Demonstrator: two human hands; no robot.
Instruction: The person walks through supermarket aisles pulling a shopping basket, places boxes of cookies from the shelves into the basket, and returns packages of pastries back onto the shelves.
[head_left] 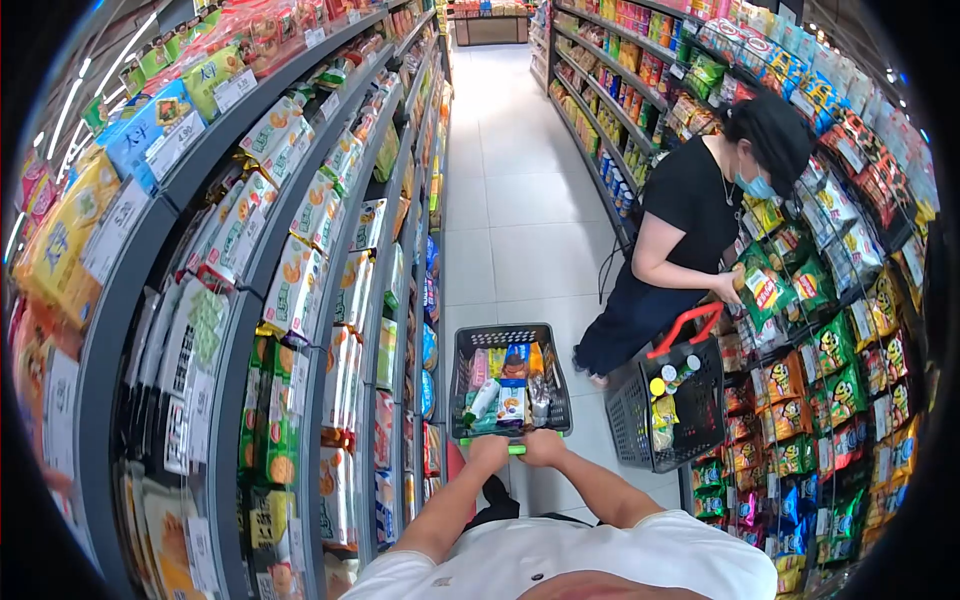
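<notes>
1. Fingers of the left hand (489, 452) and right hand (545, 448) are curled closed at the near end of the basket, side by side, with the green handle (517, 449) apparently gripped; the undersides of the grip are hidden, so how tightly it is held cannot be told.
2. Just beyond them, low in the middle of the aisle, the black basket (504, 332) is seen upright. Stiff plastic is suggested by its perforated walls, and moderate weight by its load. It is best held by the handle, with both hands evenly spaced so that it is kept from tipping.
3. Inside, a white packet (484, 398), a pink packet (478, 368) and an orange packet (536, 358) are loosely piled. Slippery wrappers and breakable contents are likely; each is better lifted by its edges than squeezed.
4. To the right, a second basket (620, 425) with a red handle (686, 330) is placed near the snack shelves, with yellow-lidded tubs (657, 386) held in it.
5. Farther right, a green bag (765, 292) is touched by another person (690, 200).
6. At the far end, pale floor (490, 130) is bordered by stocked shelves on both sides.
</notes>
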